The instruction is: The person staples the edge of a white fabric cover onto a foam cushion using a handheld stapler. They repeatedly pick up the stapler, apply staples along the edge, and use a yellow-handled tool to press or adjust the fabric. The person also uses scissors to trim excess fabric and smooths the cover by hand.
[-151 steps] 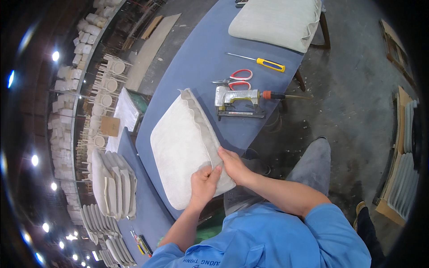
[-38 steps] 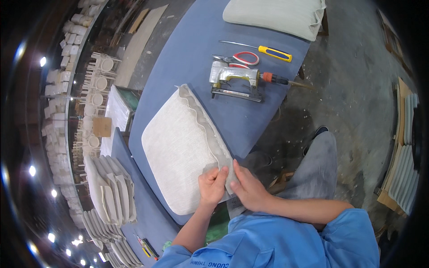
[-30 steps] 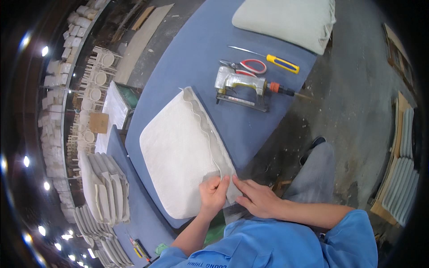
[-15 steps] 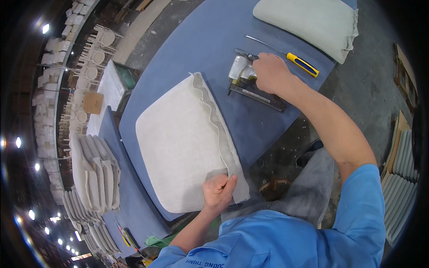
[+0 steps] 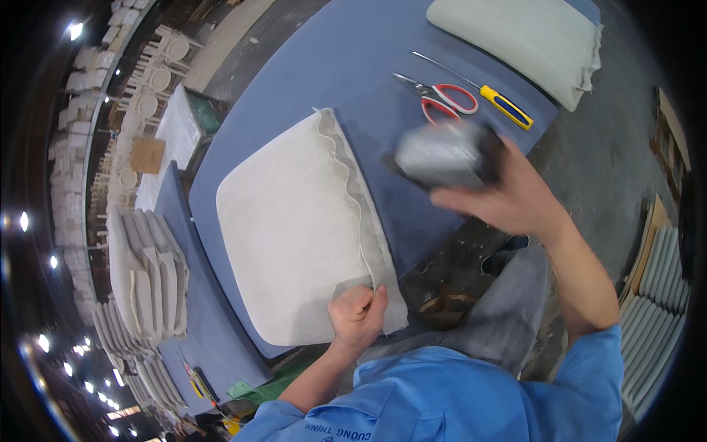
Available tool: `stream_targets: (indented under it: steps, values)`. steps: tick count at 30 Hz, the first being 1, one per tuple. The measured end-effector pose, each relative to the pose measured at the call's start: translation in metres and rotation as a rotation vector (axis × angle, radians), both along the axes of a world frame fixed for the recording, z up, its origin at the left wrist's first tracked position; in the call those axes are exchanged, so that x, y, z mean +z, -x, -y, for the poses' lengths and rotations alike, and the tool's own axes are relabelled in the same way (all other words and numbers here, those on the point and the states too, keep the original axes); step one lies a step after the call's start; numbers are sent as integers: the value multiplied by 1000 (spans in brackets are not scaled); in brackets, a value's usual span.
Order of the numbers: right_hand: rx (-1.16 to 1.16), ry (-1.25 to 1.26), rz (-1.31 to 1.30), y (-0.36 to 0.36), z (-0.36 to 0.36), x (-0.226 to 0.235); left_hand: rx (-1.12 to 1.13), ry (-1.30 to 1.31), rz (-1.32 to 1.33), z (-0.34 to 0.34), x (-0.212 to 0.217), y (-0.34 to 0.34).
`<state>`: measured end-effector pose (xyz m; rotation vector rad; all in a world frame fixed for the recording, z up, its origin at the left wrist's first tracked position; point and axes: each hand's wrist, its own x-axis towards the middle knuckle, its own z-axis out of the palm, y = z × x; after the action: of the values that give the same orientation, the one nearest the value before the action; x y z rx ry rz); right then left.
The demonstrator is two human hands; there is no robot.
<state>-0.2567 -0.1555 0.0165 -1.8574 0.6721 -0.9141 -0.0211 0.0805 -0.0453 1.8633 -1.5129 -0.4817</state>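
Note:
An off-white upholstered seat pad point(image 5: 283, 236) lies on the blue table, with a wavy, loose fabric edge along its right side. At the near corner, my left hand point(image 5: 356, 317) is closed in a fist on that fabric edge. My right hand point(image 5: 524, 197) holds a staple gun point(image 5: 442, 155) raised over the table; motion smears the tool, and its far fingers are hidden. Just beyond it lie scissors point(image 5: 447, 103) with red and white handles. A screwdriver point(image 5: 507, 107) with a yellow and blue handle rests beside them.
Another off-white pad point(image 5: 515, 44) lies at the table's point(image 5: 272, 96) far right. Stacked pads point(image 5: 151, 272) stand on a blue surface at left, near more tools point(image 5: 197, 383). At right, grey pads point(image 5: 655, 317) are stacked low. A cardboard box point(image 5: 147, 155) sits farther off.
My right hand has lifted the staple gun off the table and brought it nearer to me, uncovering the scissors. My left hand keeps its grip on the fabric edge.

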Motion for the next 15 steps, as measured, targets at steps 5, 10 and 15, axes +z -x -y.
stream_targets:
  steps: [5, 10, 15]
  values:
    - [342, -411, 80, 26, -52, -39, -4, 100, 25, 1, -4, 5]
    - [428, -298, -179, 14, -74, -59, -26, 143, 73, -5, -2, 3]
    - [488, -290, -182, 3, -82, -59, -67, 110, 128, -35, 4, -5]
